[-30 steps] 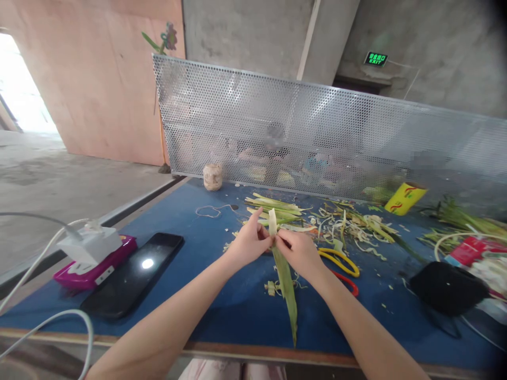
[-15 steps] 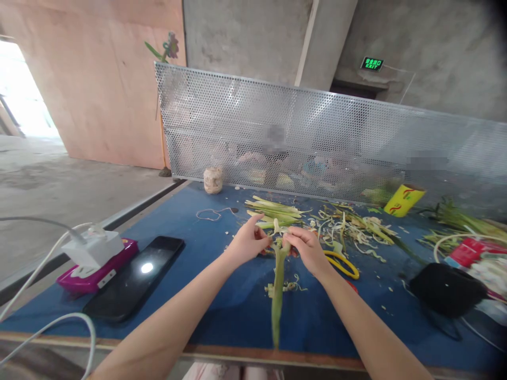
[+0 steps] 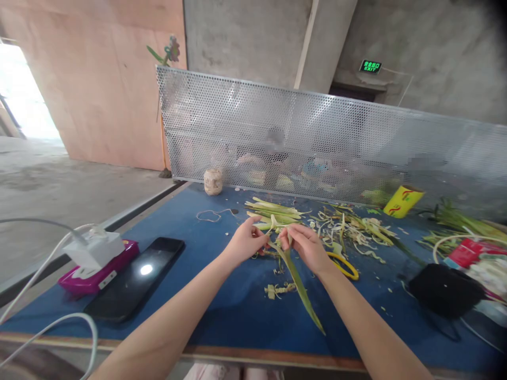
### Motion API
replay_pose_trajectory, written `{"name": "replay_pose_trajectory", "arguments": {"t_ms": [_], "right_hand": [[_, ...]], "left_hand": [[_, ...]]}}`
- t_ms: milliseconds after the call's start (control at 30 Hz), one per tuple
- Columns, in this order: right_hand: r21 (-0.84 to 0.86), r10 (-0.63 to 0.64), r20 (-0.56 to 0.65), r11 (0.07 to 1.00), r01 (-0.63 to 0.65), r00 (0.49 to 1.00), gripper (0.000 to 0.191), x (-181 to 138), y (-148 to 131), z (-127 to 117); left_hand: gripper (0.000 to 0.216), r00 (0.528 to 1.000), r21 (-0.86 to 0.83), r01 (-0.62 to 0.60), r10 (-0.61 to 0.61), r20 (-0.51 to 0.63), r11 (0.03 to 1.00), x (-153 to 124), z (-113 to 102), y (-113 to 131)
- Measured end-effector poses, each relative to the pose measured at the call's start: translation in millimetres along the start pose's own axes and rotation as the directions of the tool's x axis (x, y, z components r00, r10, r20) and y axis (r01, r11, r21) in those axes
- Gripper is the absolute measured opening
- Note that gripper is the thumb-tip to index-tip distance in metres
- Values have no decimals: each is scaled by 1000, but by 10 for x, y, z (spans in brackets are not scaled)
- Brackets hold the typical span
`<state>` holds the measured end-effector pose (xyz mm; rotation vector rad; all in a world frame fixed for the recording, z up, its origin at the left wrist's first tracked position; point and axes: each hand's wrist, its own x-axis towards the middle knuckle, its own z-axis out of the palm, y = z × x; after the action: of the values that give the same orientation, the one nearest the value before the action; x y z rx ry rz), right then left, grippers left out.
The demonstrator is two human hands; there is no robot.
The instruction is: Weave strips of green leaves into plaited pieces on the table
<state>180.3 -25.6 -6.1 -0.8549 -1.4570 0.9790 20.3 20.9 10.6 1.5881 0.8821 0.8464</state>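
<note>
The narrow green leaf is swinging its tip rightward, slanting toward you; your left fingers and right fingers are pinching its pale, split end.

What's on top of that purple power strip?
A white adapter sits on the purple power strip, with a grey cable attached; the surface underneath is covered and hidden.

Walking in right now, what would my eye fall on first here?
Probably the long green leaf at the centre, its upper end at the fingertips of the left hand and right hand, over the blue tabletop. Next might come the black phone lying at the left with a bright white spot on it, and the glowing green exit sign high at the upper right.
</note>
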Motion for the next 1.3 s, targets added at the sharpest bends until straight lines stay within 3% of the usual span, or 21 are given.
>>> {"name": "replay_pose_trajectory", "arguments": {"t_ms": [200,433,567,767,933,1067,1300], "right_hand": [[-35,-6,-46,999,5,999,23,6,-2,7],[110,-129,-125,984,143,984,19,-10,-45,40],[217,-197,-227,944,247,954,15,7,-131,0],[267,-163,-261,935,233,952,10,-15,-259,-151],[198,-103,-288,966,165,952,11,-2,-215,-180],[179,-44,-263,979,94,964,14,13,-169,-128],[149,-45,-274,985,89,961,14,1,-166,-102]], "left_hand": [[50,1000,-2,16,-16,-4,1000,28,-13,-33],[49,997,-48,67,-69,-34,997,57,-25,-82],[43,993,-84,96,-101,-58,992,56,-37,-56],[41,990,-142,108,-120,-80,984,33,-40,4],[53,986,-227,103,-130,-108,969,42,-28,25],[71,988,-368,126,-149,-33,921,33,1,13],[99,993,-445,70,-106,-56,893,56,14,-42]]}}
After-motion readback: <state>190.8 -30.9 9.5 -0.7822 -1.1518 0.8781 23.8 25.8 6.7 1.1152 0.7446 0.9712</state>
